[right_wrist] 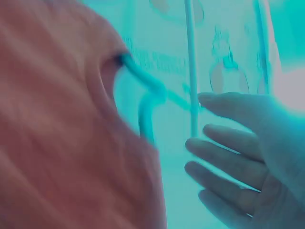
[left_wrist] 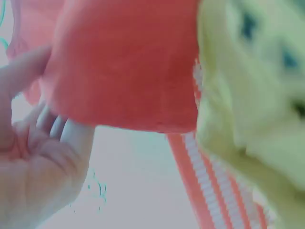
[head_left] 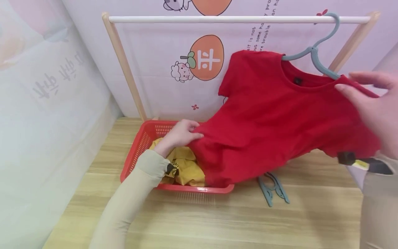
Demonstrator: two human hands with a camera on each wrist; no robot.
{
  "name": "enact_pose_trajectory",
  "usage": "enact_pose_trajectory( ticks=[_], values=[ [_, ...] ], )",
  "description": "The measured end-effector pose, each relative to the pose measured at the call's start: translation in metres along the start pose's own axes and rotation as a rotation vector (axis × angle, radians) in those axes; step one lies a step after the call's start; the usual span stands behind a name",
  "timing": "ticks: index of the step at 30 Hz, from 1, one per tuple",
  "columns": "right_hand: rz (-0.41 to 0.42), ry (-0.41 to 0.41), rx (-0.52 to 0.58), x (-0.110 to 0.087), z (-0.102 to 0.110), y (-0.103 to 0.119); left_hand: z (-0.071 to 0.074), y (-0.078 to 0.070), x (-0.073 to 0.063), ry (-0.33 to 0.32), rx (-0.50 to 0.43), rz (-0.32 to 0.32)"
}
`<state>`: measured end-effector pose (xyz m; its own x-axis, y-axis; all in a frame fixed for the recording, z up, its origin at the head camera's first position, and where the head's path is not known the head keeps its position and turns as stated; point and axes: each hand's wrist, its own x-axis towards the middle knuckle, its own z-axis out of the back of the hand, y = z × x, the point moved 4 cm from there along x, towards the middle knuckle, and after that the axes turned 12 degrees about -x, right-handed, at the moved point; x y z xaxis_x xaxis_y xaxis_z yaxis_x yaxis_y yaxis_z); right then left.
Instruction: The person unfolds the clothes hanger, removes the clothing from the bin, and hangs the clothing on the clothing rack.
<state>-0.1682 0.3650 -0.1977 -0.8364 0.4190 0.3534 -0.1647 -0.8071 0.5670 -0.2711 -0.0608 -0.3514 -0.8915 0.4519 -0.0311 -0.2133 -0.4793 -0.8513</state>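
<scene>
A red T-shirt (head_left: 261, 103) hangs on a blue-grey hanger (head_left: 315, 58), whose hook overlaps the white rail. Its lower part slants left into the red basket (head_left: 132, 152). My left hand (head_left: 183, 133) pinches the shirt's lower left edge between thumb and fingers, above the basket. In the left wrist view, that hand (left_wrist: 45, 138) is at the edge of the red cloth. Beside the shirt's right shoulder is my right hand (head_left: 379, 103). The right wrist view shows this hand (right_wrist: 248, 152) with extended, spread fingers, apart from the cloth and holding nothing.
Yellow clothing (head_left: 188, 169) lies crumpled in the basket. A folded blue-grey hanger (head_left: 273, 190) is on the wooden tabletop (head_left: 217, 221), right of the basket. The rack's white rail (head_left: 199, 19) runs between wooden posts (head_left: 125, 69), before a printed backdrop.
</scene>
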Motion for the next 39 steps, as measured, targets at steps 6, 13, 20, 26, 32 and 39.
enact_pose_trajectory(
  ticks=[6, 13, 20, 26, 32, 39],
  values=[
    [0.291, 0.087, -0.093, -0.026, -0.051, 0.03, 0.027, 0.013, -0.003, -0.145, -0.056, 0.047],
    [0.438, 0.357, -0.013, -0.049, -0.123, 0.04, 0.049, 0.005, -0.045, -0.164, 0.03, -0.015],
    [0.506, 0.454, 0.014, -0.072, -0.179, 0.04, 0.067, 0.013, -0.103, -0.225, 0.271, -0.094],
    [0.48, 0.518, 0.019, -0.083, -0.217, 0.035, 0.074, 0.051, -0.147, -0.182, 0.463, -0.092],
    [0.393, 0.567, 0.021, -0.09, -0.244, 0.029, 0.072, 0.087, -0.174, -0.226, 0.619, -0.115],
    [0.32, 0.557, -0.045, -0.093, -0.248, 0.029, 0.067, 0.109, -0.181, -0.195, 0.676, -0.074]
  ],
)
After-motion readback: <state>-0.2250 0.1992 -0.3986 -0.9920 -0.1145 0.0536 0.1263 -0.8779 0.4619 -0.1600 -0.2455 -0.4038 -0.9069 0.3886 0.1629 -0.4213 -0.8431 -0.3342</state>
